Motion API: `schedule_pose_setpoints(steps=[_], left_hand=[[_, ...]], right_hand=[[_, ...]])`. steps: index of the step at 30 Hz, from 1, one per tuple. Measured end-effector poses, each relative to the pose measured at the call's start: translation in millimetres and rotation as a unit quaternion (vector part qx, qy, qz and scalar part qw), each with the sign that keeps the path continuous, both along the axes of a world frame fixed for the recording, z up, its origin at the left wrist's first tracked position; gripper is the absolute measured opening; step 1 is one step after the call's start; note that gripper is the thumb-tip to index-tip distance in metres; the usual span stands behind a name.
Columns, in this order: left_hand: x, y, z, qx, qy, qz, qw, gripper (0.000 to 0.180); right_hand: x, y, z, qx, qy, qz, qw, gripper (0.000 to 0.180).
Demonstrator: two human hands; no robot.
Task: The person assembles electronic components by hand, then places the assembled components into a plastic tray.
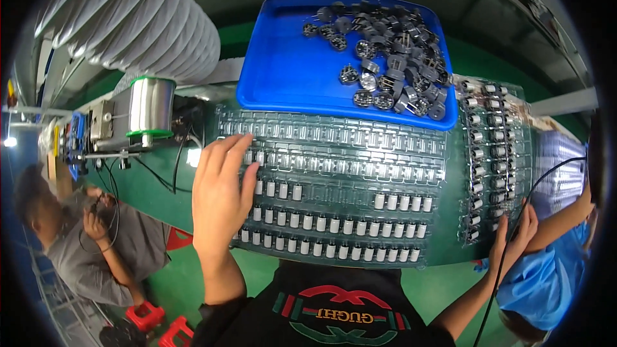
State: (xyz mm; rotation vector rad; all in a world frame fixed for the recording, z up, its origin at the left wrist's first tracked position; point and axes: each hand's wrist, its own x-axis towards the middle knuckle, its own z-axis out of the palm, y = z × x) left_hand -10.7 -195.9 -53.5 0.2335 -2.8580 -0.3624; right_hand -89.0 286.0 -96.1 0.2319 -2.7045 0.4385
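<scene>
My left hand (222, 196) lies flat on the left end of a clear plastic blister tray (334, 138), fingers spread over its upper rows. Small white-and-silver cylindrical parts (334, 225) fill the tray's lower rows, while the upper rows look mostly empty. My right hand (514, 238) is raised at the table's near right edge, beside a second clear tray (491, 154) of similar parts. A thin black cable (546, 180) runs past this hand; whether the hand grips it is unclear.
A blue tray (283, 64) behind the clear tray holds a heap of dark round parts (392, 45). A solder spool (151, 106) and a grey ribbed duct (141, 19) stand at the left. One person in grey (83, 244) sits at the left, another in blue (546, 276) at the right. Red stools (144, 315) stand below.
</scene>
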Motion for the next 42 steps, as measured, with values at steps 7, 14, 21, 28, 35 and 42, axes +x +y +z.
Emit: schedule_pose_setpoints(steps=[7,14,21,28,35,42], left_hand=[[0,2,-5,0.003,-0.018,0.022,1.0,0.026],[-7,0,-11,0.005,0.002,0.005,1.0,0.019],[-31,10,11,-0.021,0.016,-0.003,1.0,0.02],[-121,27,-1,-0.017,0.01,-0.119,0.993,0.04],[-158,26,-8,0.122,-0.11,-0.09,0.982,0.036],[-127,34,11,0.223,-0.006,0.001,0.975,0.031]], right_hand=[[26,-110,-2,-0.139,0.022,0.075,0.987,0.041],[-4,-205,36,-0.024,-0.085,0.397,0.913,0.019],[-13,-222,33,0.105,-0.075,0.415,0.9,0.005],[-30,-220,38,0.074,-0.118,0.464,0.875,0.006],[-25,-211,29,0.032,-0.072,0.474,0.877,0.006],[-26,-205,31,0.026,-0.087,0.48,0.873,0.006]])
